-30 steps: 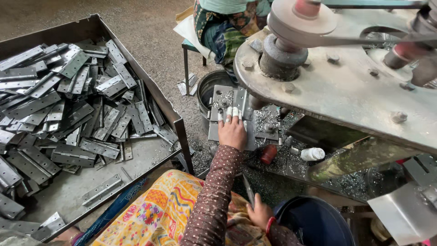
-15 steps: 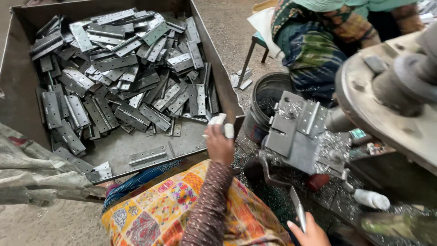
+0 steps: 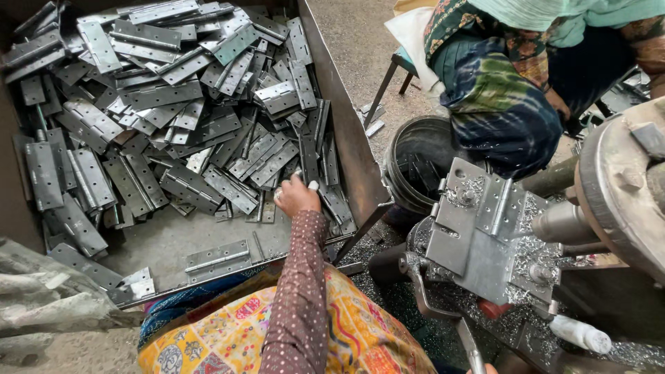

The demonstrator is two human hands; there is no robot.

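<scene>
Hinges (image 3: 208,131) — flat grey metal ones, heaped loose in a big metal tray (image 3: 339,131) on the floor. Left hand (image 3: 296,196) reached into the tray's near right side, fingers curled down onto the pile at one hinge; whether it had actually gripped a piece could not be told, since the knuckles hid the fingertips. Sleeve (image 3: 298,291) was brown with small dots, over a bright yellow patterned cloth (image 3: 346,332) at the lap. Right hand barely showed at the bottom edge — too little to tell its state. A single hinge (image 3: 216,257) lay apart on the bare tray floor, near the front rim. Right of the tray, an open hinge (image 3: 478,228) sat clamped on a machine fixture, metal shavings (image 3: 533,246) scattered over it. Beyond stood a dark bucket (image 3: 415,166), and another person (image 3: 526,76) sat just behind it.
</scene>
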